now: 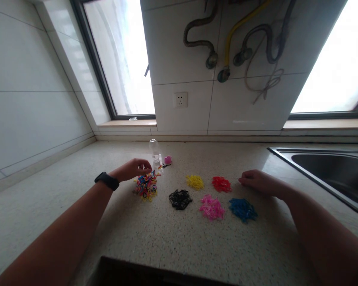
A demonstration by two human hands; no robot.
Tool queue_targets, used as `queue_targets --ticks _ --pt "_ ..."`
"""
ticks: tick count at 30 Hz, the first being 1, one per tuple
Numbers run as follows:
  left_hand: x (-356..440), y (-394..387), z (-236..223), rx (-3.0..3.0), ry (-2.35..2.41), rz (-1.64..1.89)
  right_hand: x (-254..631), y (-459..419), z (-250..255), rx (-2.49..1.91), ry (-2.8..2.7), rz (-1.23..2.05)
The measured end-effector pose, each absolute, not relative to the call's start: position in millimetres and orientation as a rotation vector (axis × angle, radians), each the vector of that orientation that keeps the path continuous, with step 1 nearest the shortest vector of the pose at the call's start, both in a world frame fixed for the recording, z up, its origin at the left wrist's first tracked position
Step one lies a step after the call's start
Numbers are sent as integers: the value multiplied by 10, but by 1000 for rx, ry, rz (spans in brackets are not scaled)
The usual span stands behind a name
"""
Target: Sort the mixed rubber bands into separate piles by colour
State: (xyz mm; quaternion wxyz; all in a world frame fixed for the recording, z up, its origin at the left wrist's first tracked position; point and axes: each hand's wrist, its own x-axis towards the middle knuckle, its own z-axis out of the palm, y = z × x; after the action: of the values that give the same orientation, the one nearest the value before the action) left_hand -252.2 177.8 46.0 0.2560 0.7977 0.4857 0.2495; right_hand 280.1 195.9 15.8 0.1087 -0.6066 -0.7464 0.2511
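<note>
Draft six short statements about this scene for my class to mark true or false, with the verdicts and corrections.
1. The left hand is at a mixed-colour pile of small bands. True.
2. On the counter lie a yellow pile, a red pile, a black pile, a pink pile and a blue pile. True.
3. The black pile lies to the right of the blue pile. False: it lies to the left.
4. A black watch is on the left wrist. True.
5. The right hand is touching the pink pile. False: it is apart from it, beside the red pile.
6. The sink is at the picture's left. False: it is at the right.
</note>
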Motion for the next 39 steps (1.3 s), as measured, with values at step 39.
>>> queue_targets --ticks 39 --pt "-1063 1044 635 1407 664 1222 1494 1167 582 -989 -2023 981"
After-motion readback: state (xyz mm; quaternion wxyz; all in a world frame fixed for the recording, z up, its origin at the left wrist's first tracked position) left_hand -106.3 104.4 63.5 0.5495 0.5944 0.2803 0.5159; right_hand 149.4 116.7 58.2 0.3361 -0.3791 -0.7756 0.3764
